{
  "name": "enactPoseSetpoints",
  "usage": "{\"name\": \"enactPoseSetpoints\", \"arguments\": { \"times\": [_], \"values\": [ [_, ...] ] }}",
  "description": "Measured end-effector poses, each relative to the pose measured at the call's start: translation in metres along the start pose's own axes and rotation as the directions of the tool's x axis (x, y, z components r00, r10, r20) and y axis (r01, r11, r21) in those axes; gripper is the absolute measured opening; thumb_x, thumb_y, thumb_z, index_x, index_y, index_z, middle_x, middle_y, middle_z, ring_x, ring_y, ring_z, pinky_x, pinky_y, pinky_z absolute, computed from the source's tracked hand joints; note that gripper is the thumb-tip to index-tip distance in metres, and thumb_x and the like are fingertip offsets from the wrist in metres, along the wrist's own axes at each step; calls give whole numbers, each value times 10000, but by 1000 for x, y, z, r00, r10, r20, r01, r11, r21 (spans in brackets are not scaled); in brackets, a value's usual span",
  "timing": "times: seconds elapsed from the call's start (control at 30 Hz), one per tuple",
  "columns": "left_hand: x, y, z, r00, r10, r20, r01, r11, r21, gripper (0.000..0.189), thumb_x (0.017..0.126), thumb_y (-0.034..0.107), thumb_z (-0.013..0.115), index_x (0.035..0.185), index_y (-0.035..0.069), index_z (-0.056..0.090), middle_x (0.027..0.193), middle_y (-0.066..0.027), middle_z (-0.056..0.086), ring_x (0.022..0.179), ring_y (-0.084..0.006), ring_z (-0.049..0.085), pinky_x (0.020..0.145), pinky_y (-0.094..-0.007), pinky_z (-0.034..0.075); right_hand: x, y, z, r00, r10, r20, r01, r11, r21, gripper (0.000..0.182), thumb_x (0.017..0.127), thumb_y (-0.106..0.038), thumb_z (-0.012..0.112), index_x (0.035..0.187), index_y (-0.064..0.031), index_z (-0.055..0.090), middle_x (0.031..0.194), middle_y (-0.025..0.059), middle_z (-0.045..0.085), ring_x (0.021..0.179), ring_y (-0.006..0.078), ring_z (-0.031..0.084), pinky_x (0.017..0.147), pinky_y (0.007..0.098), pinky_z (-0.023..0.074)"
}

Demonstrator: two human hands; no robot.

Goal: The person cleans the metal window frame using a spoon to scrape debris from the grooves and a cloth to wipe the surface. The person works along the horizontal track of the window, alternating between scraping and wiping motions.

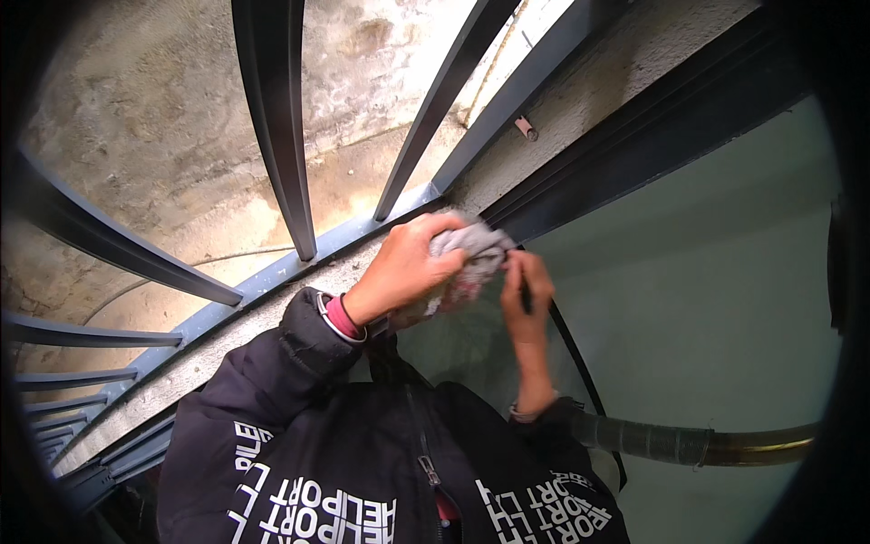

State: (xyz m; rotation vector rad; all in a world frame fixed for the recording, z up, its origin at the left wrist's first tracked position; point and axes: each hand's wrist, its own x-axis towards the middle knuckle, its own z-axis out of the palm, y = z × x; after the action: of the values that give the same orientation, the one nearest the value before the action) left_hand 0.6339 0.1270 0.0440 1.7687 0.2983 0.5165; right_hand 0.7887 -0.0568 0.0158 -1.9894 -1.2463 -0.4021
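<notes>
My left hand [408,265] grips a bunched grey cloth [476,241], its lower part marked with red and white patches. The cloth is blurred. Close to its right side is my right hand [529,282], with the fingers curled around a small dark object [526,298], too blurred to name. The right fingertips meet the cloth's edge, though whether they pinch it I cannot tell. Both hands are above the corner where a dark metal frame [612,156] meets a pale rough sill [319,289].
Blue-grey metal bars [275,136] rise from a rail [272,279] ahead and left, before a stained wall [149,122]. A small pinkish piece [525,128] lies on the ledge. At right are a greenish smooth surface [693,292], a thin black strip [578,360] and a dark tube [680,445].
</notes>
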Motion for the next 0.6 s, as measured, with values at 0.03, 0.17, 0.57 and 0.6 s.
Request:
{"name": "enactPoseSetpoints", "arguments": {
  "times": [0.03, 0.17, 0.57, 0.6],
  "values": [
    [2, -14, 1, 999, -33, 15, 31, 994, 101, 461, 831, 234, 713, 1227, 1, 674, 1126, -186, 727, 1022, -277, 710, 919, -364, 534, -14, 13, 17, 1000, 5, 12, -4, 1000, -26, 115, 959, 29, 547, 1044, 14, 622, 925, 173, 641, 775, 286, 677, 720, 384, 539],
    [-22, -24, -10, 991, -135, 1, 134, 988, 77, 435, 826, 221, 714, 1204, 9, 689, 1100, -180, 731, 1027, -298, 714, 918, -374, 532, -5, -7, 7, 998, 66, 7, -66, 995, 78, 128, 960, 43, 551, 1055, 25, 634, 936, 165, 643, 764, 275, 678, 706, 383, 545],
    [-4, -34, 10, 993, 106, -60, -84, 953, 292, 365, 832, 166, 685, 1173, 35, 677, 1098, -198, 682, 1027, -369, 669, 893, -402, 532, -20, 9, 20, 1000, 9, 22, -8, 1000, -16, 167, 954, 45, 546, 1101, 11, 619, 1015, 166, 644, 847, 304, 676, 732, 394, 550],
    [-9, -38, 9, 991, 92, -100, -59, 954, 293, 362, 833, 167, 689, 1169, 35, 680, 1085, -196, 685, 1012, -366, 673, 886, -401, 534, -15, 6, 20, 1000, 22, 14, -23, 997, 76, 162, 953, 51, 556, 1094, 17, 627, 1018, 163, 649, 838, 290, 681, 734, 385, 552]
  ]
}}
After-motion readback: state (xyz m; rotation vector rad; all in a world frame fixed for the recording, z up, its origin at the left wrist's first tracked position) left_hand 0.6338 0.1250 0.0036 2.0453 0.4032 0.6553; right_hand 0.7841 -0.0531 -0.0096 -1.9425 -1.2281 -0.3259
